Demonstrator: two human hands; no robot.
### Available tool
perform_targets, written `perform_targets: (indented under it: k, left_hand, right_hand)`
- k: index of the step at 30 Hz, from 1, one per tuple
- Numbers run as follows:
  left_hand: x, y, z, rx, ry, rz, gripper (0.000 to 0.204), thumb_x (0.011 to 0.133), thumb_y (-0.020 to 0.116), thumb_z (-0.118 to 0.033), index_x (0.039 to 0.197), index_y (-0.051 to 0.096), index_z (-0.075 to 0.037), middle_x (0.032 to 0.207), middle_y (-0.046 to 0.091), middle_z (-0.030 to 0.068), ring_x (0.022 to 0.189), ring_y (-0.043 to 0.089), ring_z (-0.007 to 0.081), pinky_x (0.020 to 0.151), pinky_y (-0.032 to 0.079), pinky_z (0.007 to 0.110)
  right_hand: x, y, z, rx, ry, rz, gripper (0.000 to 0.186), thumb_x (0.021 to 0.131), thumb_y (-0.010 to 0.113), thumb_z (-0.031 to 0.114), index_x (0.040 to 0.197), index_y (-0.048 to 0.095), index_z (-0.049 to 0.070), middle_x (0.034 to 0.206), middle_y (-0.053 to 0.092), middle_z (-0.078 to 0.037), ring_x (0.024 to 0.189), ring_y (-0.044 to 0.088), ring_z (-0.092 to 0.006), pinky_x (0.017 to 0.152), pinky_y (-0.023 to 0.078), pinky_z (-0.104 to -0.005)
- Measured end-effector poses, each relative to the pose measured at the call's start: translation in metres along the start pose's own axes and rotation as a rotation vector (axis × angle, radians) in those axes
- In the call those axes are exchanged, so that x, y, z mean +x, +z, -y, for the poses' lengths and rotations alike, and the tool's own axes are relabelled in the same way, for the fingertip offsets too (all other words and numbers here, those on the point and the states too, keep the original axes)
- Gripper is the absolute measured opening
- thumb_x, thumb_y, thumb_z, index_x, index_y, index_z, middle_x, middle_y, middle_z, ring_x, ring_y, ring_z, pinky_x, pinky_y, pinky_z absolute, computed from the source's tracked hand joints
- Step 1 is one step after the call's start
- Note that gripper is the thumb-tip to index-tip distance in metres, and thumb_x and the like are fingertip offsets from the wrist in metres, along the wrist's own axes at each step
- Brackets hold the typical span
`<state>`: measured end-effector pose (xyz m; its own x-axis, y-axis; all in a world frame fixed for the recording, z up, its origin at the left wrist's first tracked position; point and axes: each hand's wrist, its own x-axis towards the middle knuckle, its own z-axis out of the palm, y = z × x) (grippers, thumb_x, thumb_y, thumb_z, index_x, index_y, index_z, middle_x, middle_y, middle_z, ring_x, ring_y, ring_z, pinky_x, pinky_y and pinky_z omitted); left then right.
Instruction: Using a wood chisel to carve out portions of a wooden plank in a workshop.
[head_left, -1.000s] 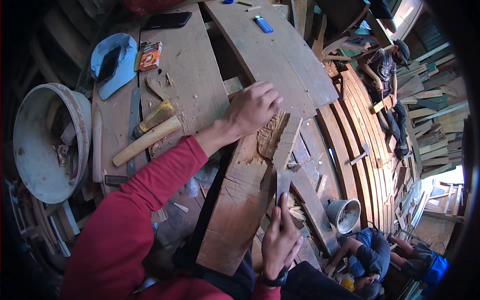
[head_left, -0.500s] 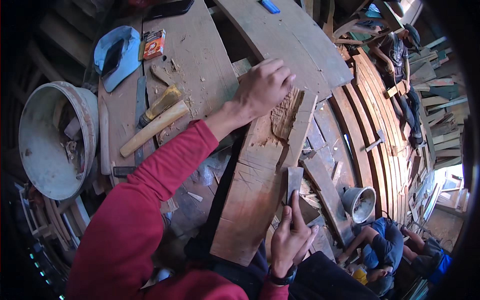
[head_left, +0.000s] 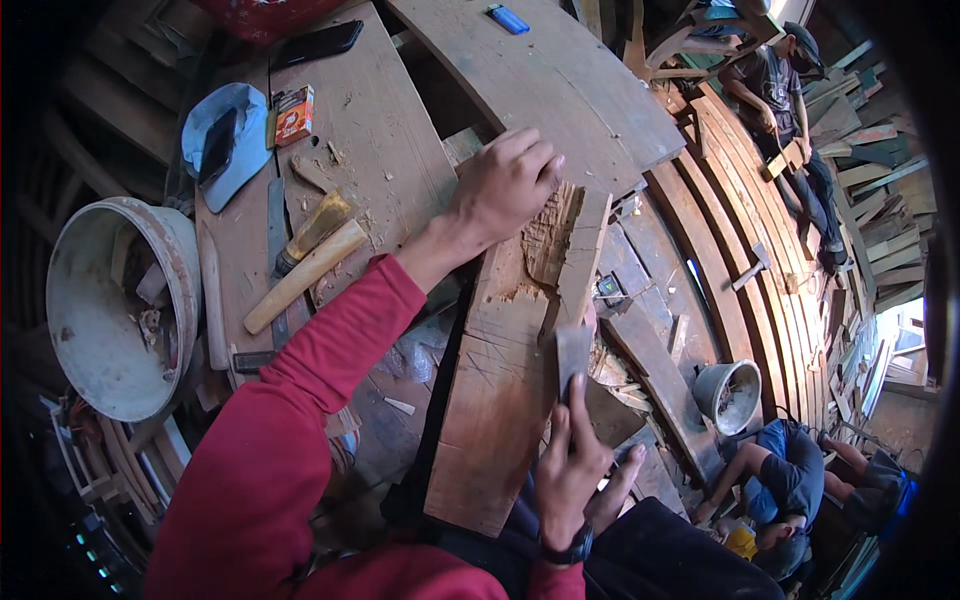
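A reddish-brown board (head_left: pixel 485 400) slants across my lap, with scored lines on its face and a rough, gouged hollow near its far end. My left hand (head_left: pixel 508 182) is curled into a fist at that far end; what its fingers hold, if anything, is hidden. In my right hand (head_left: pixel 575 472) is a flat metal blade (head_left: pixel 573 362), slightly smeared by motion, its broad end upward. The index finger stretches along the blade, which stands over the board's right edge; I cannot tell whether they touch.
On the left bench lie a wooden mallet-like tool (head_left: pixel 318 232), a wooden handle (head_left: pixel 305 277), a matchbox-like box (head_left: pixel 295 116) and a blue cap (head_left: pixel 225 140) under a phone. A large bucket (head_left: pixel 65 330) stands left. A small bucket (head_left: pixel 708 400), a hammer (head_left: pixel 750 268) and other people are right.
The view has shifted slightly, moving the bench things a little. My right hand has tilted the blade more upright, and its lower fingers have spread. My left fist stays at the board's far end.
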<state>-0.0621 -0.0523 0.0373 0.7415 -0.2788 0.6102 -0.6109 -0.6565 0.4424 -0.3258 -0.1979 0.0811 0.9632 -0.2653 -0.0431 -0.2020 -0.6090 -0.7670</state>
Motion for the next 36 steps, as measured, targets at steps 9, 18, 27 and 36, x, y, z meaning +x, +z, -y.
perform_targets:
  k: [9,18,27,36]
  left_hand:
    - [0.003,-0.003,0.002,-0.033,0.041,0.019,0.02,0.091,0.063,-0.014,0.078,0.058,0.001,0.074,0.052,0.016,0.065,0.055,0.0336,0.057,0.043,0.042]
    - [0.009,-0.001,-0.004,-0.03,0.023,0.047,0.023,0.092,0.062,-0.016,0.078,0.056,0.001,0.074,0.051,0.0161,0.067,0.053,0.0352,0.06,0.043,0.043]
    - [0.008,-0.005,-0.004,-0.009,-0.003,0.078,0.023,0.093,0.062,-0.016,0.078,0.056,0.001,0.075,0.05,0.0164,0.069,0.054,0.0356,0.061,0.043,0.043]
    - [0.006,-0.005,-0.001,-0.029,0.031,0.04,0.024,0.092,0.062,-0.015,0.077,0.054,0.002,0.076,0.051,0.0183,0.07,0.053,0.0381,0.062,0.043,0.044]
  right_hand:
    - [0.022,0.005,0.01,-0.034,0.149,0.033,0.04,0.092,0.061,0.004,0.132,0.06,0.004,0.076,0.066,-0.022,0.057,0.064,-0.0262,0.058,0.049,-0.0338]
    - [0.041,0.002,0.016,0.06,0.062,-0.037,0.045,0.09,0.061,0.001,0.135,0.058,0.007,0.059,0.054,-0.02,0.045,0.049,-0.0274,0.051,0.043,-0.0366]
    - [0.044,0.006,0.017,0.047,0.078,-0.016,0.044,0.09,0.063,0.003,0.134,0.059,0.007,0.062,0.055,-0.022,0.047,0.053,-0.0306,0.05,0.042,-0.0372]
    - [0.045,0.004,0.023,0.017,0.087,-0.023,0.041,0.092,0.064,0.01,0.133,0.061,0.012,0.057,0.055,-0.02,0.045,0.055,-0.0317,0.049,0.042,-0.0395]
